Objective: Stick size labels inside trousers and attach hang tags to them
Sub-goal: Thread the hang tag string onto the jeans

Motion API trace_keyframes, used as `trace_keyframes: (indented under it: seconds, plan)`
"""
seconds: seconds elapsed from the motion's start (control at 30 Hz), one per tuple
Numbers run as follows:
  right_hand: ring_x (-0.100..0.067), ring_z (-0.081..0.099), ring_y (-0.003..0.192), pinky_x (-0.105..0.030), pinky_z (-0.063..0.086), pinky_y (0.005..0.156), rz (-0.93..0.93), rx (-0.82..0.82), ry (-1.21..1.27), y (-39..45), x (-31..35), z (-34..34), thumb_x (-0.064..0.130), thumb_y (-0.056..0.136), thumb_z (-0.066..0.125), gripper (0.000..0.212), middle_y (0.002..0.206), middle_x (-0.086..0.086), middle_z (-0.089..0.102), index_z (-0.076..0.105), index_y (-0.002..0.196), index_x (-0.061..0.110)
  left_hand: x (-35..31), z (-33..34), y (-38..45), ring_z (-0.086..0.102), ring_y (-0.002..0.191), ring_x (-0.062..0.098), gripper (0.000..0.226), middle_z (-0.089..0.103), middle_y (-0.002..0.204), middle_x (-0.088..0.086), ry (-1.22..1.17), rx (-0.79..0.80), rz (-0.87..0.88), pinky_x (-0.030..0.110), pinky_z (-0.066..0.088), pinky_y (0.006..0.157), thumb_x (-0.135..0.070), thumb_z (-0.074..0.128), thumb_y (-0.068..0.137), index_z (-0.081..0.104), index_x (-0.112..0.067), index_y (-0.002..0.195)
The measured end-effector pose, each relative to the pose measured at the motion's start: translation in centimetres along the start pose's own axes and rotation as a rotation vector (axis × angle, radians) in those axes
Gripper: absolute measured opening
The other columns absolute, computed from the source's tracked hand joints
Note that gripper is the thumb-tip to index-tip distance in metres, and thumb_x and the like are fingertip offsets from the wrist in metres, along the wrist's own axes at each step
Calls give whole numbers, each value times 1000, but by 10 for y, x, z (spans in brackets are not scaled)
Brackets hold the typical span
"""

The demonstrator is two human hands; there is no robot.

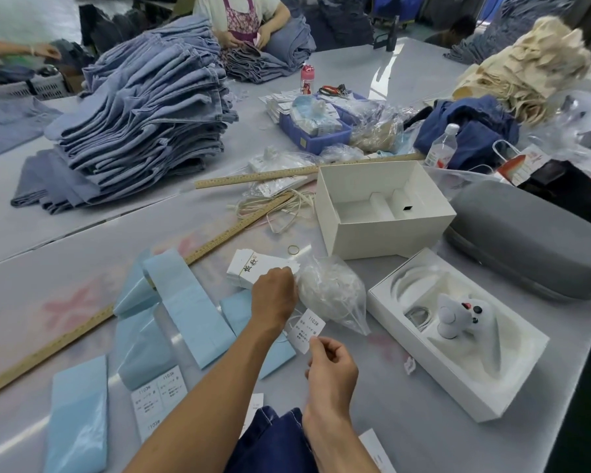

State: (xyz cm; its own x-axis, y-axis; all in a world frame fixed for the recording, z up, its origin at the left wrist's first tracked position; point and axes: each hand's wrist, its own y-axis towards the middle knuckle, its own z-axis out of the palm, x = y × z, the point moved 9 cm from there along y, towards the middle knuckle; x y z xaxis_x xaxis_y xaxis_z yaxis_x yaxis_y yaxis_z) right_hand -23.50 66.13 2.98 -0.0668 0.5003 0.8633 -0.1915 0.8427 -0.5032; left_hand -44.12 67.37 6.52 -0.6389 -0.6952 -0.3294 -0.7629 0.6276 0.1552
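Note:
A stack of white hang tags (248, 268) lies mid-table. My left hand (273, 295) reaches over it, fingers curled on the edge of the top tag, right beside a clear bag of white strings (331, 295). Nearer to me, my right hand (331, 367) pinches the lower corner of a white printed size label (306, 331) and holds it above the table. Dark blue trousers (273, 442) lie at the bottom edge under my forearms. A backing sheet with more size labels (157, 394) sits to the left, among pale blue backing strips (191, 302).
Two wooden rulers (219, 238) cross the table. To the right stand an open white box (382, 213), a white box with a device (458, 332) and a grey case (526, 244). A tall pile of light jeans (144, 107) stands far left. Other people work at the back.

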Motion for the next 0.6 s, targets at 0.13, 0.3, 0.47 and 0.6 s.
trace_keyframes:
  seconds: [0.13,0.3,0.47,0.6]
  plan:
    - [-19,59,83,-27,51,68,-1,1,-3,0,2,0,10,95,68,3,89,-9,68,69,93,11,7,-11,2,66,80,36,22,72,89,16,-87,-79,-108,39,46,63,-16,53,98,69,-5,87]
    - [-18,60,80,-29,52,71,0,3,5,0,2,0,9,94,68,4,87,-9,68,70,91,11,18,-11,-4,66,79,30,19,74,86,12,-298,-173,-196,36,45,64,-18,65,96,73,-4,86]
    - [-18,60,81,-29,52,72,-5,11,9,0,2,0,10,94,68,4,87,-8,68,70,92,12,33,-2,-4,67,84,20,9,72,86,3,-636,-146,-336,28,47,74,-15,71,94,75,-7,90]
    - [-17,60,81,-29,53,74,-4,17,5,-1,2,1,11,95,68,4,90,-7,69,70,93,13,38,3,-6,66,91,22,4,69,94,3,-723,-119,-369,24,48,69,-9,64,98,68,-11,99]
